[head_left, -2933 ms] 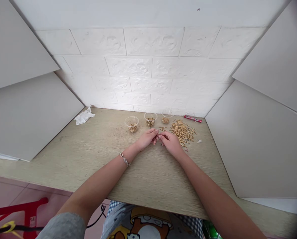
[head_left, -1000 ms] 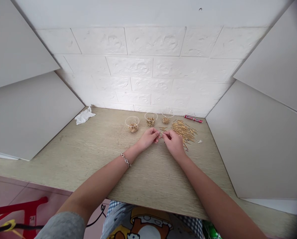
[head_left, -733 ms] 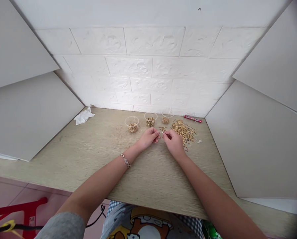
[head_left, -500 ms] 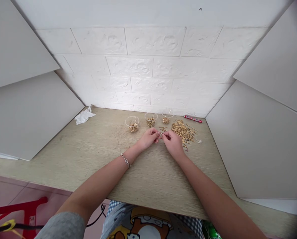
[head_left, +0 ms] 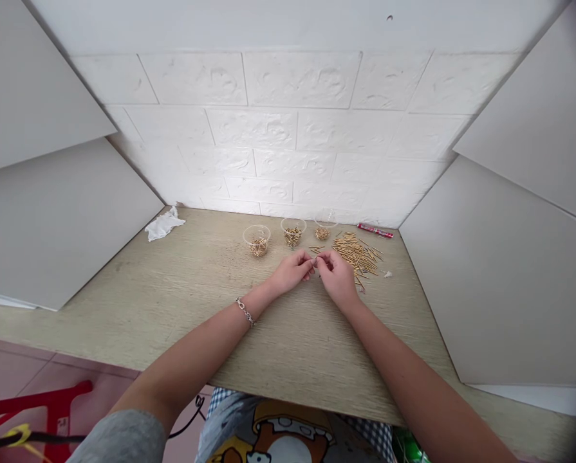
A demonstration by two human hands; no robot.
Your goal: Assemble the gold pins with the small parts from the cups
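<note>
My left hand point(head_left: 293, 270) and my right hand point(head_left: 334, 273) meet fingertip to fingertip above the wooden table point(head_left: 186, 283). Both are closed in a pinch, and whatever lies between the fingertips is too small and covered to name. Just beyond my right hand spreads a pile of thin gold-coloured metal pins point(head_left: 358, 254). A few loose pins point(head_left: 315, 249) lie behind the fingertips. Past my left hand stand three clear plastic cups: a left cup point(head_left: 257, 241), a middle cup point(head_left: 293, 233) and a right cup point(head_left: 323, 230), each with small gold-coloured pieces inside.
A crumpled white tissue point(head_left: 165, 224) lies at the back left. A red tube-like packet point(head_left: 375, 230) rests near the back wall point(head_left: 268, 135). Grey-white panels, a left panel point(head_left: 65, 218) and a right panel point(head_left: 510, 276), flank the table. A white scrap point(head_left: 388, 274) sits right of the pile.
Both hands have shifted very slightly to the right and remain pinched together. The cups and the pile of pins look the same.
</note>
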